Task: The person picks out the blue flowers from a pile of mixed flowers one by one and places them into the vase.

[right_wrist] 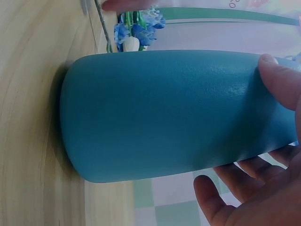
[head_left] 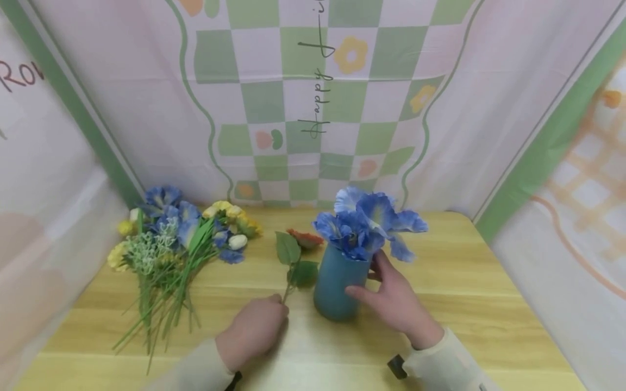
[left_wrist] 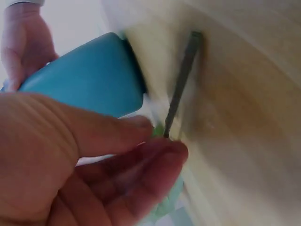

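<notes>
A blue-green vase [head_left: 341, 282] stands upright on the wooden table, with large blue artificial flowers [head_left: 369, 220] in its mouth. My right hand [head_left: 398, 301] holds the vase from its right side, thumb on the near face and fingers around the back; the right wrist view shows the thumb [right_wrist: 280, 80] against the upper part. Left of the vase, my left hand [head_left: 256, 328] pinches the stem [left_wrist: 181, 84] of an orange-red flower [head_left: 305, 239] with green leaves [head_left: 288, 248]. That flower points away from me, and its cut stem end shows in the left wrist view.
A loose pile of artificial flowers [head_left: 163, 252], blue, yellow and white with long green stems, lies on the left of the table [head_left: 469, 282]. Printed cloth [head_left: 264, 103] hangs behind the table and on both sides.
</notes>
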`<state>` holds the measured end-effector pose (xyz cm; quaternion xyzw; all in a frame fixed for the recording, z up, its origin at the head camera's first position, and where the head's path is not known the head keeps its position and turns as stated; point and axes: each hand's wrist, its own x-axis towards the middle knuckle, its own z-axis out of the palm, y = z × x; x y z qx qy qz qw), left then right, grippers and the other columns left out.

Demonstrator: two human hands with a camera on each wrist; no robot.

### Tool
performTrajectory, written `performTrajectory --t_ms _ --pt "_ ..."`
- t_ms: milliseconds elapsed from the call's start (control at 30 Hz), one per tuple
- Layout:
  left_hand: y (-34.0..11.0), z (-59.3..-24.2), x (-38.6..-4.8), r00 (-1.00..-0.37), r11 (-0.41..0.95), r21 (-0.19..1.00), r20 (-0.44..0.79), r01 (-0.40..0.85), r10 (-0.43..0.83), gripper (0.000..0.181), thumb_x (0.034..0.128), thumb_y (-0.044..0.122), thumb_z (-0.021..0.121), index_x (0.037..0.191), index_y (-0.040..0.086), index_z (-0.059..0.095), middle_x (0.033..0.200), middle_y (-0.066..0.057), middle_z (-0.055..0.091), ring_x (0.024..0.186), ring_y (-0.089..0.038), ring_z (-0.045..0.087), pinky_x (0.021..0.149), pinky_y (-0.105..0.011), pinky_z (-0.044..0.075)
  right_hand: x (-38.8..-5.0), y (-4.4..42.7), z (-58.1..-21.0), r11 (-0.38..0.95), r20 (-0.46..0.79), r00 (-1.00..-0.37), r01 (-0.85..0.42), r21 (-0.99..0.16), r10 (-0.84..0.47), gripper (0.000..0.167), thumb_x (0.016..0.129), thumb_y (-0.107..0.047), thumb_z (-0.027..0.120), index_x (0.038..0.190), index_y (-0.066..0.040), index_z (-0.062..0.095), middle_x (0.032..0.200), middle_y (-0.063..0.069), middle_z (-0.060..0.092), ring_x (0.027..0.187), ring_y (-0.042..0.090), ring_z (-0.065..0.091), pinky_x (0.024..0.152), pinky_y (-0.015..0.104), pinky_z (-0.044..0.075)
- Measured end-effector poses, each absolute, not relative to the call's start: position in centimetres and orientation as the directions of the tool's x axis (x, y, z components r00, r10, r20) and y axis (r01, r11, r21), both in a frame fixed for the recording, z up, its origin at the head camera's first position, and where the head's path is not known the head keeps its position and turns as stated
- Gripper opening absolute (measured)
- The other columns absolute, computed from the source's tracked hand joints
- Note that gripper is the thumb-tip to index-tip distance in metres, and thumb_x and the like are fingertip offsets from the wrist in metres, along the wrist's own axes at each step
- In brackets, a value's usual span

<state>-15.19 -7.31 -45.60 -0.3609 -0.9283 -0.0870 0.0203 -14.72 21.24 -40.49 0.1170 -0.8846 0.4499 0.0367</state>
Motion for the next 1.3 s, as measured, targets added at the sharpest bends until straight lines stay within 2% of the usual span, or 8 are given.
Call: performTrajectory --t_ms 167,233,400,567,733,933,1100,1300 --pt "-6.5 -46.3 -15.7 -0.619 0.612 0.094 0.068 0.785 0.783 0.006 0.0845 0.006 0.069 0.081 0.010 0.066 0.082 0.002 0.052 0.066 -0.009 0.050 0.058 -0.024 0.049 -14.7 21.1 -40.4 0.558 0.172 -0.971 -0.236 -0.795 -0.166 0.092 0.085 -0.042 0.079 0.155 -0.013 0.026 0.140 0.022 0.052 0.116 0.037 0.058 0.093 0.055 0.050" --pt "-6.3 -46.4 -15.8 -0.598 0.589 0.109 0.071 0.801 0.799 0.002 0.0891 0.011 0.068 0.091 0.009 0.070 0.088 0.001 0.056 0.073 -0.009 0.053 0.065 -0.023 0.051 -14.7 21.1 -40.5 0.561 0.177 -0.971 -0.238 -0.793 -0.162 0.093 0.085 -0.042 0.079 0.155 -0.012 0.026 0.140 0.021 0.052 0.116 0.037 0.058 0.093 0.055 0.050" --pt "-6.9 -45.9 -15.6 -0.588 0.564 0.198 0.093 0.802 0.804 0.026 0.0947 0.017 0.065 0.118 0.005 0.068 0.100 -0.003 0.062 0.087 -0.013 0.060 0.077 -0.027 0.054 -15.0 21.1 -40.8 0.580 0.197 -0.968 -0.250 -0.775 -0.155 0.090 0.085 -0.042 0.079 0.153 -0.009 0.029 0.140 0.020 0.052 0.115 0.038 0.059 0.092 0.056 0.051" --pt "-9.3 -46.0 -15.8 -0.658 0.628 0.207 0.134 0.750 0.741 0.027 0.0966 0.018 0.062 0.119 0.003 0.068 0.105 -0.007 0.065 0.093 -0.021 0.063 0.084 -0.037 0.055 -15.4 21.5 -41.0 0.584 0.204 -0.969 -0.246 -0.773 -0.138 0.086 0.086 -0.040 0.078 0.151 -0.009 0.030 0.140 0.019 0.051 0.117 0.037 0.057 0.092 0.055 0.051" --pt "-12.9 -45.0 -17.2 -0.815 0.800 0.177 0.214 0.574 0.538 0.003 0.0889 0.007 0.066 0.086 0.008 0.068 0.076 -0.003 0.062 0.064 -0.020 0.059 0.058 -0.036 0.054 -15.6 21.9 -40.8 0.573 0.214 -0.966 -0.257 -0.779 -0.142 0.087 0.088 -0.037 0.078 0.153 -0.010 0.028 0.144 0.018 0.048 0.121 0.037 0.054 0.094 0.056 0.049" --pt "-18.0 -42.2 -19.1 -0.978 0.964 0.183 0.115 0.191 0.172 0.020 0.0903 -0.002 0.053 0.074 0.006 0.061 0.063 -0.007 0.054 0.052 -0.024 0.053 0.041 -0.040 0.047 -15.5 21.8 -40.5 0.573 0.204 -0.969 -0.248 -0.781 -0.141 0.087 0.088 -0.037 0.077 0.154 -0.010 0.026 0.143 0.021 0.048 0.120 0.039 0.055 0.094 0.057 0.049" --pt "-21.3 -41.6 -19.5 -0.996 0.974 0.224 -0.085 -0.025 -0.006 0.020 0.0898 -0.003 0.048 0.074 0.001 0.060 0.066 -0.012 0.056 0.058 -0.030 0.058 0.045 -0.048 0.050 -15.6 21.8 -40.6 0.565 0.210 -0.965 -0.261 -0.782 -0.156 0.088 0.089 -0.036 0.076 0.155 -0.010 0.024 0.146 0.020 0.045 0.123 0.038 0.053 0.095 0.055 0.049" --pt "-22.9 -42.2 -20.1 -0.998 0.958 0.283 -0.027 0.051 0.061 0.016 0.0887 -0.003 0.049 0.076 -0.002 0.059 0.068 -0.012 0.058 0.060 -0.031 0.058 0.052 -0.049 0.052 -15.7 22.0 -40.9 0.567 0.212 -0.965 -0.263 -0.781 -0.156 0.090 0.089 -0.037 0.076 0.157 -0.013 0.021 0.149 0.019 0.042 0.124 0.038 0.052 0.095 0.056 0.048"
